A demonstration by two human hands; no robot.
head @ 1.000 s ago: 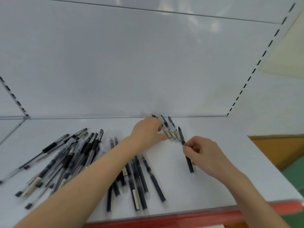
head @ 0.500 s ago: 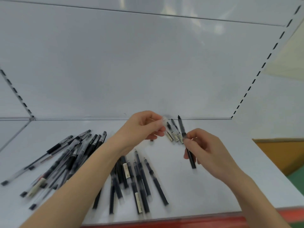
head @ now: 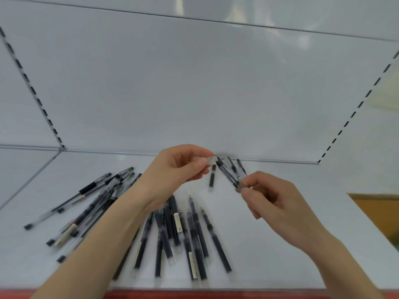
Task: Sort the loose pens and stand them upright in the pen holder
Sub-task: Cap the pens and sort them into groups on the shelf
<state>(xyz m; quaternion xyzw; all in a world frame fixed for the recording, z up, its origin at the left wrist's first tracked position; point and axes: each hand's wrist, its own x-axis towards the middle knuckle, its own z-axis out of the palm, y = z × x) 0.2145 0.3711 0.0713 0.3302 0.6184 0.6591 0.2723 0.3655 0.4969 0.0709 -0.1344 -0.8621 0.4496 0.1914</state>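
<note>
Black pens with clear caps lie loose on the white shelf [head: 269,255]: a jumbled pile [head: 92,201] at the left and a group [head: 183,229] in the middle, partly under my left forearm. Above the shelf, my left hand [head: 179,167] pinches the clear end of one pen [head: 212,178], which hangs down from my fingertips. My right hand [head: 269,199] pinches a small bundle of pens [head: 228,173] at their lower ends, and they fan up and left toward my left fingertips. No pen holder is in view.
The shelf has a white back panel [head: 194,93] with slotted uprights [head: 32,89] at both sides and a red front edge [head: 216,294]. An orange surface [head: 375,210] lies beyond the shelf's right end.
Both hands rose off the shelf with the pens. My left hand moved from the bundle's tips to one pen, which now hangs apart from the bundle in my right hand.
</note>
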